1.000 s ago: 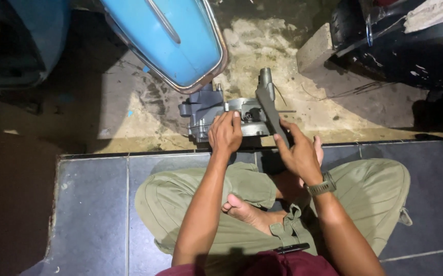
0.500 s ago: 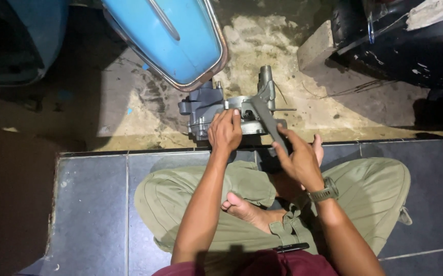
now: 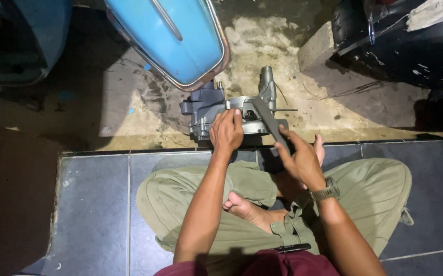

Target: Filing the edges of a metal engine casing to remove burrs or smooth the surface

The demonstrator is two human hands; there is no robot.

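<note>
We see two floor surfaces — a stained, rough concrete floor (image 3: 333,110) and, nearer us, dark grey glossy floor tiles (image 3: 93,204). On the concrete rest a grey cast-metal engine casing (image 3: 206,107) and a grey concrete block (image 3: 317,51) — well apart.
</note>
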